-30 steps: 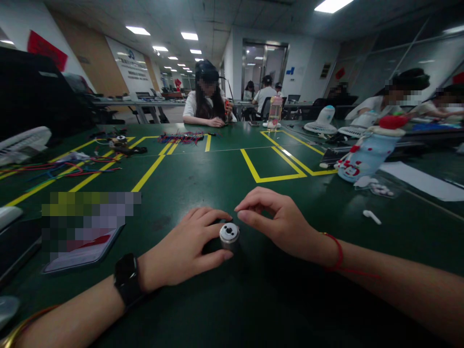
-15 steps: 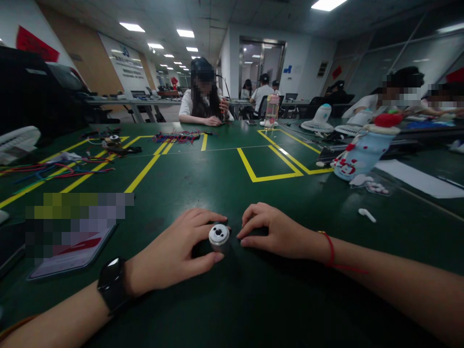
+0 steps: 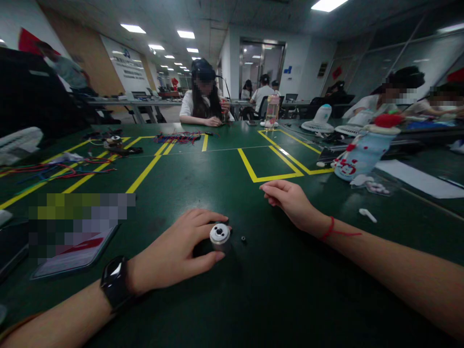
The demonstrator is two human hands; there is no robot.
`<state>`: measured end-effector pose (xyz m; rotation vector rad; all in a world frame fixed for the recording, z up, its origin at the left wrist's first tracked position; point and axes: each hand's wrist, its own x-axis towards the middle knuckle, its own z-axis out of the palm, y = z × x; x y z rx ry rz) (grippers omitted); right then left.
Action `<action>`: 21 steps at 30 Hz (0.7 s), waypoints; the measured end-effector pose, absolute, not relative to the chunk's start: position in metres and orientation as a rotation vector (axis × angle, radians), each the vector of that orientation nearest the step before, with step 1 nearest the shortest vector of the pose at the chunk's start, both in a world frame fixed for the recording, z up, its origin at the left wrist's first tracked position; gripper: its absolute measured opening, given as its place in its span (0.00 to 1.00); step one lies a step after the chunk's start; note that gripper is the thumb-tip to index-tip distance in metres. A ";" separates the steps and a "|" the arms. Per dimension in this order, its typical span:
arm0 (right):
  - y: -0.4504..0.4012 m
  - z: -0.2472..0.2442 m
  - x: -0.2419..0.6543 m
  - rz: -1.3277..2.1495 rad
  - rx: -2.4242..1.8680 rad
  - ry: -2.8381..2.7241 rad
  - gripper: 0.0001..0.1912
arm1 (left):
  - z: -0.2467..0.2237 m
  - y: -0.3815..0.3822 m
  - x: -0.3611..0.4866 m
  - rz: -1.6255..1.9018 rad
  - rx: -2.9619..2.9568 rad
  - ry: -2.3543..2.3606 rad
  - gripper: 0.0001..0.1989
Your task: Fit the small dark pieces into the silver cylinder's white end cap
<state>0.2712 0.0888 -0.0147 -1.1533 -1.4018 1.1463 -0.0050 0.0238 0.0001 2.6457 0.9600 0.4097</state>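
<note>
A silver metal cylinder (image 3: 219, 234) with a pale, holed top stands upright on the dark green table (image 3: 203, 183). My left hand (image 3: 181, 244) rests on the table and curves around it, with thumb and fingers at its sides. A tiny dark part (image 3: 243, 239) lies just right of the cylinder. Farther right and forward, above the table, is my right hand (image 3: 290, 198), its fingers pressed together in a pinch. Whatever may be between those fingertips is too small to make out.
Bundled wires (image 3: 181, 137) and loose wires (image 3: 72, 166) lie at the back and left. A blue bottle (image 3: 364, 152), a white earbud (image 3: 368, 215) and paper (image 3: 416, 179) are at right. A person (image 3: 203, 96) sits opposite.
My right hand has moved forward and right, away from the cylinder, and its fingers have closed together. The tiny dark part now shows on the table. At far left a person has appeared.
</note>
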 end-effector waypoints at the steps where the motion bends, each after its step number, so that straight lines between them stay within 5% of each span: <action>1: 0.087 -0.014 0.271 1.129 -1.156 -1.444 0.13 | 0.000 0.024 -0.005 0.412 2.645 0.960 0.19; 10: 0.058 0.000 0.264 0.724 -0.899 -2.440 0.08 | 0.000 0.025 -0.004 0.407 2.644 0.971 0.21; 21: 0.048 0.003 0.258 0.630 -0.777 -2.596 0.09 | 0.001 0.024 -0.005 0.447 2.657 0.971 0.22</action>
